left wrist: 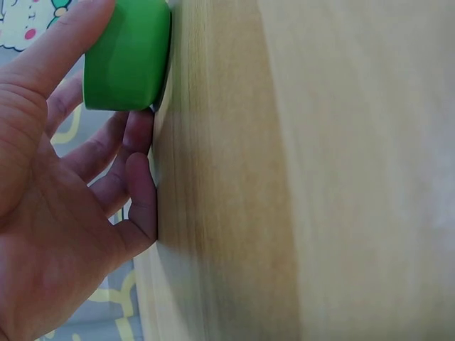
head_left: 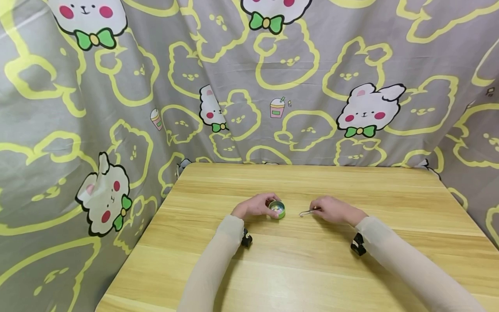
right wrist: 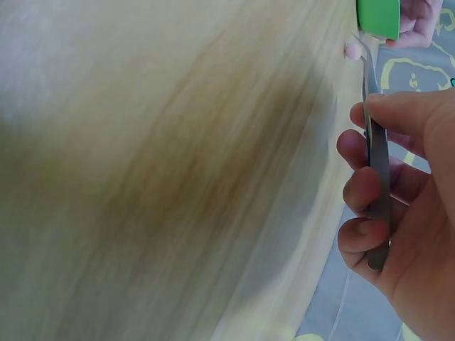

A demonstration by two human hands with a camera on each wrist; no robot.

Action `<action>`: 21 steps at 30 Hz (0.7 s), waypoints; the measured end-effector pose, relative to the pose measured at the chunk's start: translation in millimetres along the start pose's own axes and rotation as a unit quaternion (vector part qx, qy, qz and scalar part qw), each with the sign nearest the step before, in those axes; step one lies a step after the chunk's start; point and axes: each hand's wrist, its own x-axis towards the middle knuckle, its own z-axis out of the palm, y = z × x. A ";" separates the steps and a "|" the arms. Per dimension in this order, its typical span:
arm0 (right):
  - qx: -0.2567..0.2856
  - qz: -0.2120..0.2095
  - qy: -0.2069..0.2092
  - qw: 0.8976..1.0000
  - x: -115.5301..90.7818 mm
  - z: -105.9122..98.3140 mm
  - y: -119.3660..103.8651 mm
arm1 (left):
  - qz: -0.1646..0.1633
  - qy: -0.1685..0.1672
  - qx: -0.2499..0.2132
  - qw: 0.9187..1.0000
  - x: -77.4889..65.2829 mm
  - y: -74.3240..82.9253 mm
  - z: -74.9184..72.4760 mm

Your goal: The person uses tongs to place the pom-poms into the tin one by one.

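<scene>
My left hand (head_left: 258,205) grips a small round green tin (left wrist: 131,57) from its left side, thumb and fingers around its wall. In the head view several small pale and pastel pieces (head_left: 278,209) lie inside the tin. To the right of it, my right hand (head_left: 334,209) holds silver tweezers (right wrist: 379,170) with thin curved tips that point toward the tin. A small round pink bead (right wrist: 352,50) is at the tweezer tips; I cannot tell whether they pinch it or it rests on the table. The tin's contents are hidden in both wrist views.
Both hands work over a light wood-grain table (head_left: 300,268). A grey curtain (head_left: 234,56) with bear drawings hangs behind the table and along its sides. Black wrist devices (head_left: 358,245) sit below the sleeve cuffs, close above the tabletop.
</scene>
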 end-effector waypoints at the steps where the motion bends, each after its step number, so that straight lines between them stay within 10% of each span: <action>1: -0.001 0.000 0.000 1.000 0.1 -0.1 -0.1 | -0.001 0.000 0.000 1.000 0.0 -0.1 0.2; 21: 0.003 0.005 0.002 1.000 -2.6 -1.3 2.9 | -0.011 -0.005 -0.008 1.000 -0.2 2.7 -1.8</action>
